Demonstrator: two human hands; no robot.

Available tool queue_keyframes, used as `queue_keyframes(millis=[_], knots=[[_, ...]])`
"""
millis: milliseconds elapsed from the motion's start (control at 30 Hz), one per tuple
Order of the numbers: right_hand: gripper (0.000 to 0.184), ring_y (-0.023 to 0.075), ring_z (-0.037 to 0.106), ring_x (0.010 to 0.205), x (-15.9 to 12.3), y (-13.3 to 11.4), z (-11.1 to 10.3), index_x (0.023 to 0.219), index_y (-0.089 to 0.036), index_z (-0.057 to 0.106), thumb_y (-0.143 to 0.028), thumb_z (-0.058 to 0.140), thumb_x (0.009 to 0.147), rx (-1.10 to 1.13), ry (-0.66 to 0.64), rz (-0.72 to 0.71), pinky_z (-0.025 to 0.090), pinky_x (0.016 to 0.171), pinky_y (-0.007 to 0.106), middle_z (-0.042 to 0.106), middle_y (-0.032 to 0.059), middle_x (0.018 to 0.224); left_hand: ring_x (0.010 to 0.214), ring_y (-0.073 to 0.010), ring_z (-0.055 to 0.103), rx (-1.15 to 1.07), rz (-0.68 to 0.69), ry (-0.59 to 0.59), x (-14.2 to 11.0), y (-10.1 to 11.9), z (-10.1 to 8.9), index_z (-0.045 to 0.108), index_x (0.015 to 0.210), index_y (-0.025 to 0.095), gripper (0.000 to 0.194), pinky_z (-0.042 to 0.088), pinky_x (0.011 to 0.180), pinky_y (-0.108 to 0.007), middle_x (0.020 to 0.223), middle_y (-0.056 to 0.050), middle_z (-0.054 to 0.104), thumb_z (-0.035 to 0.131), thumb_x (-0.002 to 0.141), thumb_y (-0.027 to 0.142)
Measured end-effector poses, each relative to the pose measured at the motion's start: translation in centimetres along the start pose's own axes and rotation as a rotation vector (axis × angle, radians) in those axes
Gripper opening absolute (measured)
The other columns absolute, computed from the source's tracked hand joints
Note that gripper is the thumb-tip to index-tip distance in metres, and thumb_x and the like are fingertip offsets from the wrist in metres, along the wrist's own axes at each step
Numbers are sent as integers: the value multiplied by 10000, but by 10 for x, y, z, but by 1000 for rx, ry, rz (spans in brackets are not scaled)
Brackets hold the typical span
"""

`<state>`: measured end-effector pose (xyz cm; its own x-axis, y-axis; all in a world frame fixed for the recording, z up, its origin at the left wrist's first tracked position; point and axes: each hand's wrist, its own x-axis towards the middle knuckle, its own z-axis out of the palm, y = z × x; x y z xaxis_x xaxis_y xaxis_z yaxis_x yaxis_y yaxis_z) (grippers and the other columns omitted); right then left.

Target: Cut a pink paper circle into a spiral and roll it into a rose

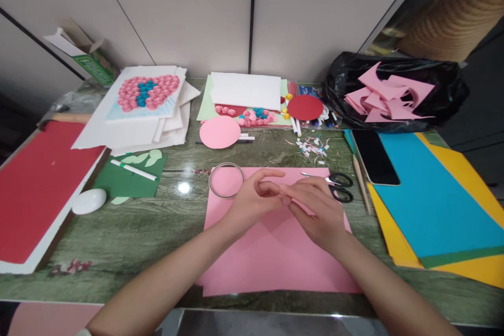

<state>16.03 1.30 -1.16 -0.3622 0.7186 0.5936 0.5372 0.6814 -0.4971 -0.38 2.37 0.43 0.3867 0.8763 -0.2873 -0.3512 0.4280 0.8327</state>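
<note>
My left hand (pixel 258 197) and my right hand (pixel 317 212) meet above a sheet of pink paper (pixel 271 268). Their fingertips touch, the left index finger is stretched out above the rest, and anything small between them is hidden. Left of my hands, a thin round ring (pixel 210 185) lies on the sheet's upper left corner. Scissors with black handles (pixel 340 187) rest at the upper right corner, just beyond my right hand. Farther back lie a pink paper oval (pixel 219 132) and a red paper oval (pixel 304 107).
Left are a white mouse (pixel 89 201), green paper (pixel 129 181) with a marker (pixel 134 170), and a picture of paper roses (pixel 147 93). Right are a pencil (pixel 361 184), a phone (pixel 377 157) and blue paper (pixel 437 199). A black bag (pixel 340 92) holds pink scraps (pixel 389 94).
</note>
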Motion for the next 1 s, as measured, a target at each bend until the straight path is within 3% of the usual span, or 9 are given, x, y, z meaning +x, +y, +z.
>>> queue_keyframes(millis=[200, 333, 667, 1000], knots=[[534, 195, 543, 837, 0, -1, 0, 1315, -318, 449, -73, 525, 845, 1, -61, 4, 445, 754, 365, 706, 9, 859, 657, -92, 565, 189, 55, -6, 2, 0, -1, 567, 1006, 184, 375, 409, 674, -228, 661, 38, 624, 704, 662, 126], [652, 208, 516, 815, 1, -4, -1, 1379, -341, 338, -79, 561, 825, -33, 2, 46, 443, 747, 368, 711, -10, 832, 744, -116, 591, 147, 52, -26, 1, -4, 1, 557, 1025, 197, 373, 432, 735, -256, 738, 13, 644, 698, 684, 142], [556, 184, 449, 656, 5, -4, 0, 1290, -295, 466, -39, 520, 799, -59, 40, -42, 392, 595, 324, 530, -2, 649, 782, -148, 640, -50, -30, -54, -1, -12, 10, 563, 963, 153, 364, 460, 777, -293, 774, -29, 685, 717, 642, 79], [533, 185, 533, 778, 4, -4, -3, 1256, -275, 495, -50, 582, 781, 14, 19, -12, 446, 724, 368, 639, 21, 828, 697, -96, 627, -60, 16, 21, -1, -5, 2, 590, 974, 180, 353, 463, 697, -219, 722, 12, 691, 736, 657, 127]])
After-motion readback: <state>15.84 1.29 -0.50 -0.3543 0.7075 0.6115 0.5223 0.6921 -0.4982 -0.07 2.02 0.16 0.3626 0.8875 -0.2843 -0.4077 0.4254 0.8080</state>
